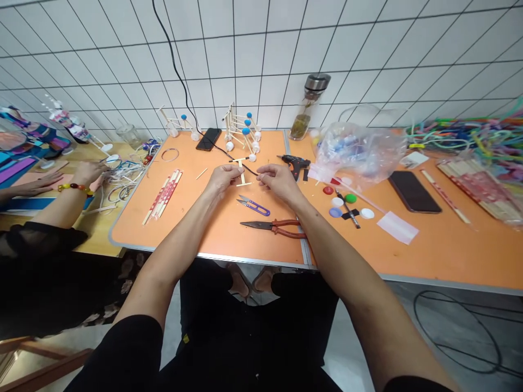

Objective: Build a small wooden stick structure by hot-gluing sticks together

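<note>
My left hand [224, 179] is closed on a small I-shaped frame of wooden sticks [243, 173], gripping it from the left side just above the table. My right hand [280, 183] is to the right of that frame, thumb and fingers pinched together; whatever they hold, if anything, is too small to make out. The black cord [229, 154] runs up to these fingertips; whether they touch it I cannot tell. Purple thread snips [255, 206] lie below the hands. Red-handled long-nose pliers [272, 225] lie nearer the table edge, partly behind my right forearm. A black glue gun [295, 163] rests behind my right hand.
Stick models with blue caps [243, 130] stand at the back. Wrapped chopsticks [163, 196] lie left, with bottle caps [328, 190], a phone [414, 191] and a plastic bag [359, 149] right. A glass bottle [308, 109] stands by the wall. A co-worker's hand [87, 173] is at far left.
</note>
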`<state>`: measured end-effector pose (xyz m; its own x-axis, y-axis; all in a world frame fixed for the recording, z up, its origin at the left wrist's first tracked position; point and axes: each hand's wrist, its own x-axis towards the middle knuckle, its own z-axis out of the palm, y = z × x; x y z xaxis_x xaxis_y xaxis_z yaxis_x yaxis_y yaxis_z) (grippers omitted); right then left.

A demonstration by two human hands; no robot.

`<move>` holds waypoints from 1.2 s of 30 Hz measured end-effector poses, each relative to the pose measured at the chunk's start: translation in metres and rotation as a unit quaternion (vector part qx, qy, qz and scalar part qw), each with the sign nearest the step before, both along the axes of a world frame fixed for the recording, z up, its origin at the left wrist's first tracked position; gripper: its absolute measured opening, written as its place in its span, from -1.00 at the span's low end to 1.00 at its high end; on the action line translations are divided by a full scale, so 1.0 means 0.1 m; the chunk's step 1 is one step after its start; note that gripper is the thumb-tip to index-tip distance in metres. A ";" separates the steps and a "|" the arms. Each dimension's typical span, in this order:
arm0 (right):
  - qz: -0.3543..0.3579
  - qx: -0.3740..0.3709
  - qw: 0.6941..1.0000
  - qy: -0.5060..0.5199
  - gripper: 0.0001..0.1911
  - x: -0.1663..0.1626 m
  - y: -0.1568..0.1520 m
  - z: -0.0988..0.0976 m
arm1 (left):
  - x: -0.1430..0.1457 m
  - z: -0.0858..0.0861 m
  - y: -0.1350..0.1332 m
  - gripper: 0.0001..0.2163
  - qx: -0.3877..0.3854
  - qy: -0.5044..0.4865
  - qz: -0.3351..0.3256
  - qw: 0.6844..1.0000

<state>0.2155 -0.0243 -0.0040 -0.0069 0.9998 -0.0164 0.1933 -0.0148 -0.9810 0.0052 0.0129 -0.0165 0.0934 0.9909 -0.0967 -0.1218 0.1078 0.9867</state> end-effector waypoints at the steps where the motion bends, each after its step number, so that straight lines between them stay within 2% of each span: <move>1: -0.005 0.003 1.000 0.007 -0.85 0.00 0.00 -0.03 | 0.00 -0.02 -0.01 -0.69 -0.001 -0.003 0.000 1.000; 5: 0.000 0.019 1.000 0.001 -0.84 0.01 0.01 -0.10 | -0.01 -0.06 -0.04 -0.69 0.000 -0.016 0.006 1.000; 11: 0.043 0.030 0.999 -0.007 -0.84 -0.06 -0.04 -0.08 | 0.03 -0.04 -0.10 -0.66 0.001 -0.012 0.013 1.000; 14: 0.054 0.047 0.997 -0.016 -0.75 -0.13 -0.09 -0.03 | 0.06 -0.04 -0.13 -0.70 0.008 -0.009 0.023 1.000; 18: 0.054 0.038 0.998 -0.009 -0.76 -0.19 -0.12 0.00 | 0.11 -0.03 -0.17 -0.80 0.009 -0.015 0.034 0.999; 23: 0.057 0.047 0.997 -0.016 -0.71 -0.19 -0.10 -0.02 | 0.16 -0.03 -0.21 -0.83 0.014 -0.034 0.025 0.999; 29: 0.068 0.048 0.996 -0.019 -0.57 -0.17 -0.10 -0.05 | 0.08 -0.01 -0.19 -0.65 -0.008 -0.044 -0.016 0.999; 32: 0.085 0.034 0.995 -0.033 -0.62 -0.14 -0.12 -0.03 | -0.05 0.03 -0.12 -0.53 -0.002 -0.052 -0.034 0.998; 36: 0.110 0.030 0.992 -0.049 -0.71 -0.12 -0.17 -0.01 | -0.18 0.07 -0.07 -0.48 0.019 0.004 -0.050 0.999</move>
